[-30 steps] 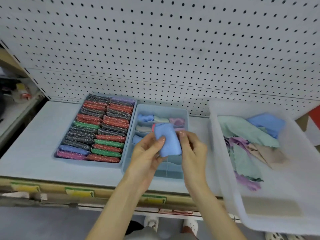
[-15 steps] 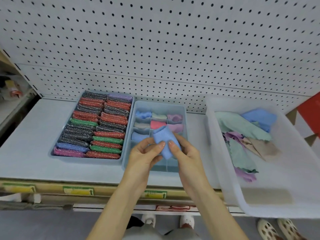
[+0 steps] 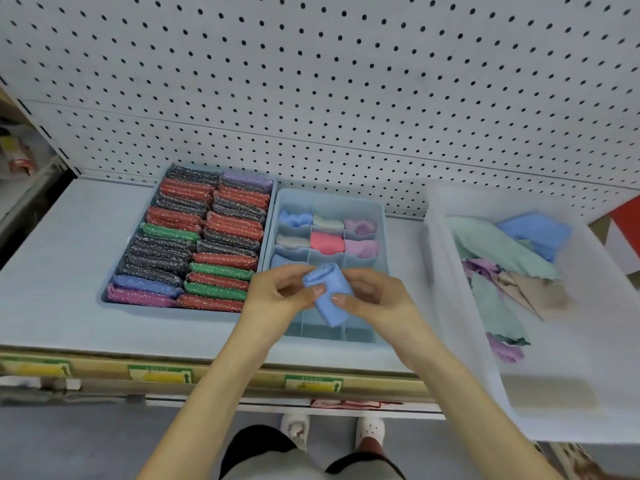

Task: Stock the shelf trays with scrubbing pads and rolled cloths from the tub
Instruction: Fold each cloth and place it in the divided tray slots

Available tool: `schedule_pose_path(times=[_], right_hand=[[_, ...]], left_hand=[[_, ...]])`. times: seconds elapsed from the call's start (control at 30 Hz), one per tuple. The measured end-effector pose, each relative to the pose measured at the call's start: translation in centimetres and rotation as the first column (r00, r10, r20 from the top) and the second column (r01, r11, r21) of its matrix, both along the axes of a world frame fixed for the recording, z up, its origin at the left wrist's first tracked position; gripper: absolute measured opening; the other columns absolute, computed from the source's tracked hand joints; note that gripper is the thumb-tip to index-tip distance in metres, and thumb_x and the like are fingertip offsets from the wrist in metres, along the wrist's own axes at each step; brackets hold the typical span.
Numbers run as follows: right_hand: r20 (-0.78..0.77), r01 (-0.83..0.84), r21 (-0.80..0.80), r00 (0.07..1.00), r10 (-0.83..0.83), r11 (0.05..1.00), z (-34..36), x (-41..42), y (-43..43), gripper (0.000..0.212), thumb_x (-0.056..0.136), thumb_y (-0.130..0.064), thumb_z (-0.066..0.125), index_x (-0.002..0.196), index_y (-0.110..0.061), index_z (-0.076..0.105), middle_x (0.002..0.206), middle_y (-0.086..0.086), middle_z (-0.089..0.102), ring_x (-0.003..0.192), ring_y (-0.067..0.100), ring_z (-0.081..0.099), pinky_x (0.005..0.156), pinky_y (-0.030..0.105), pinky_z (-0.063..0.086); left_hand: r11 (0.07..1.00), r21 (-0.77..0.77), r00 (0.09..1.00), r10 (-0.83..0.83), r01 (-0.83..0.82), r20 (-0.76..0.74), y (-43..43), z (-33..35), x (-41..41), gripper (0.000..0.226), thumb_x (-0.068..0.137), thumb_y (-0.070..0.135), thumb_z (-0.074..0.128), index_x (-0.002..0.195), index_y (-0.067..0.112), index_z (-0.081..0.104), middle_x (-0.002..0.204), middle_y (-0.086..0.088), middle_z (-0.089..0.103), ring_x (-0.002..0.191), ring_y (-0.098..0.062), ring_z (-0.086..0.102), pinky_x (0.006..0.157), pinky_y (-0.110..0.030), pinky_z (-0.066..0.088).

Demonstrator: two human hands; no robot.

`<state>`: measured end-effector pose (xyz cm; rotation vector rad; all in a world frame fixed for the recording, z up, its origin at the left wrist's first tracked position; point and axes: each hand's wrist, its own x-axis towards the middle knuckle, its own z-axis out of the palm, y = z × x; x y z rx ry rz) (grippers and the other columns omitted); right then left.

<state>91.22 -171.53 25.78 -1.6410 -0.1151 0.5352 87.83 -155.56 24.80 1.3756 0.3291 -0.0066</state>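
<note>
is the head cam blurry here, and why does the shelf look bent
Head view: soft motion blur on the left hand, right hand and blue rolled cloth; the loose cloths in the tub look smeared too; the wide-angle lens bows the pegboard hole rows and the front of the shelf; lighting is even, no glare or hard shadows.

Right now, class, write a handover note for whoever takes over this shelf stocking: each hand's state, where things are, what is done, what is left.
Left hand and right hand: both pinch one blue rolled cloth above the divided tray.
Done: pad tray looks full of scrubbing pads; the divided tray's back compartments hold rolls.
Left: front compartments look empty; loose cloths lie in the tub.
</note>
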Motion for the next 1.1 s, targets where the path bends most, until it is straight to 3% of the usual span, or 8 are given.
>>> schedule_pose_path(times=[0.2,0.3,0.37,0.5,0.63,0.73,1.0,1.1], right_hand=[[0.027,-0.155,-0.229,0.986,0.166,0.961,-1.2,3.7,0.2,0.005,0.084,-0.002,0.066,0.088,-0.004,0.065,0.074,0.002,0.064,0.066,0.009,0.053,0.059,0.017,0.04],[0.247,-0.01,-0.451,0.96,0.135,0.893,-2.7,7.0,0.5,0.016,0.083,-0.009,0.068,0.081,-0.023,0.06,0.063,-0.012,0.058,0.054,0.001,0.046,0.056,0.016,0.036],[0.366,0.065,-0.631,0.903,0.223,0.773,-3.8,8.9,1.2,0.009,0.084,-0.016,0.066,0.091,-0.02,0.062,0.074,-0.006,0.062,0.062,0.007,0.053,0.062,0.025,0.04],[0.349,0.048,-0.87,0.763,0.544,0.491,-6.4,9.8,2.2,0.021,0.089,-0.026,0.059,0.108,-0.02,0.062,0.099,0.006,0.069,0.094,0.031,0.062,0.073,0.034,0.044],[0.316,0.074,-0.928,0.678,0.663,0.365,-7.5,10.0,3.2,0.019,0.09,-0.022,0.055,0.108,-0.02,0.061,0.097,0.007,0.068,0.09,0.031,0.062,0.066,0.032,0.041],[0.238,0.058,-0.965,0.609,0.757,0.257,-8.2,10.1,3.9,0.017,0.089,-0.018,0.054,0.106,-0.019,0.058,0.099,0.005,0.069,0.092,0.029,0.063,0.064,0.031,0.036],[0.107,-0.233,-0.919,0.632,0.768,0.319,-7.9,10.1,2.4,0.037,0.103,-0.033,0.029,0.1,-0.014,0.06,0.1,0.008,0.065,0.092,0.033,0.057,0.077,0.036,0.039],[0.143,-0.275,-0.84,0.72,0.68,0.468,-7.0,9.2,1.4,0.038,0.103,-0.033,0.027,0.105,-0.011,0.058,0.103,0.009,0.066,0.094,0.034,0.057,0.085,0.039,0.043]], left_hand=[[0.985,0.162,0.998,-0.044,0.05,-0.04,1.6,-2.5,1.1,0.037,0.083,-0.011,0.063,0.098,0.022,0.066,0.086,0.011,0.073,0.08,0.002,0.067,0.071,-0.017,0.051],[0.758,0.648,0.996,-0.087,0.08,-0.021,3.4,-4.2,0.7,0.023,0.094,0.019,0.058,0.114,0.03,0.062,0.114,0.02,0.061,0.104,0.005,0.056,0.095,-0.02,0.04],[0.613,0.787,0.991,-0.135,0.076,0.009,4.3,-5.3,0.4,0.031,0.099,0.035,0.044,0.122,0.023,0.061,0.122,0.015,0.058,0.116,-0.002,0.049,0.11,-0.023,0.024],[0.516,0.855,0.981,-0.19,0.058,0.048,4.6,-7.2,0.2,0.052,0.1,0.042,0.023,0.118,0.015,0.064,0.125,0.003,0.062,0.127,0.0,0.042,0.117,-0.025,0.01],[0.561,0.827,0.988,-0.095,-0.046,0.119,4.1,-6.7,0.2,0.05,0.099,0.037,0.022,0.124,0.01,0.057,0.112,0.002,0.068,0.111,0.03,0.023,0.111,-0.008,0.004],[0.531,0.847,0.991,-0.107,-0.015,0.085,3.9,-6.6,0.4,0.042,0.101,0.03,0.027,0.129,0.009,0.049,0.102,0.004,0.071,0.105,0.017,0.035,0.11,-0.006,0.001],[0.595,0.803,0.995,-0.082,0.0,0.06,3.5,-6.6,0.4,0.041,0.098,0.031,0.03,0.127,0.007,0.048,0.1,0.001,0.072,0.101,0.039,0.02,0.11,-0.037,0.025],[0.592,0.805,0.996,-0.052,-0.026,0.07,2.7,-5.9,0.4,0.041,0.099,0.033,0.029,0.123,0.008,0.051,0.093,-0.001,0.071,0.097,0.033,0.029,0.11,-0.047,0.029]])
